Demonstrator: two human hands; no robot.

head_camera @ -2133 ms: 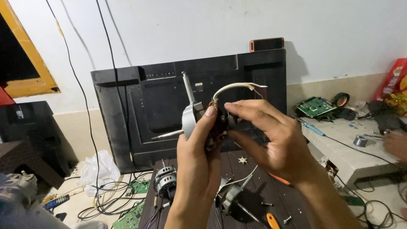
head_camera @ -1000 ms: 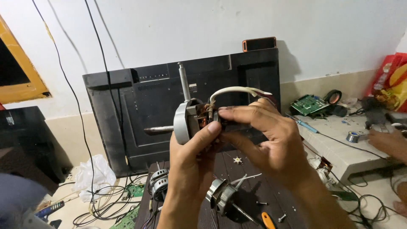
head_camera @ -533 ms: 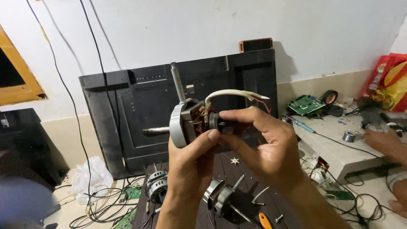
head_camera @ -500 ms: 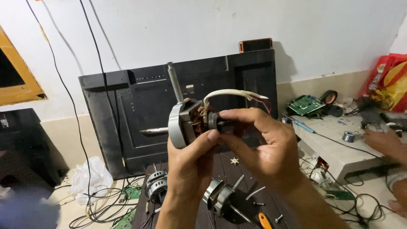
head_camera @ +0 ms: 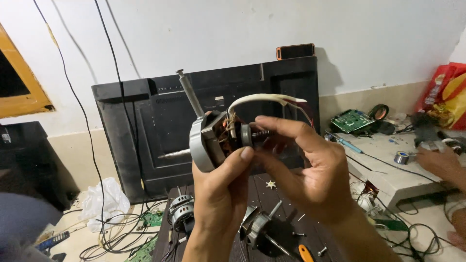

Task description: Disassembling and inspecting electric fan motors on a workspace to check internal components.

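Large black flat-panel screen (head_camera: 145, 126), back side outward, leaning upright against white wall. Small black phone with orange edge (head_camera: 295, 51), lying flat atop its upper rim. Red-and-yellow crinkled plastic package (head_camera: 449, 94), far right by wall.

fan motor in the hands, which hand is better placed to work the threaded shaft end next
Probably the right hand: its fingertips already sit at the threaded shaft end, while the left hand grips the fan motor body.

Grey motor (head_camera: 206, 143) with copper windings, white cable (head_camera: 257, 98), black panel (head_camera: 145, 126).
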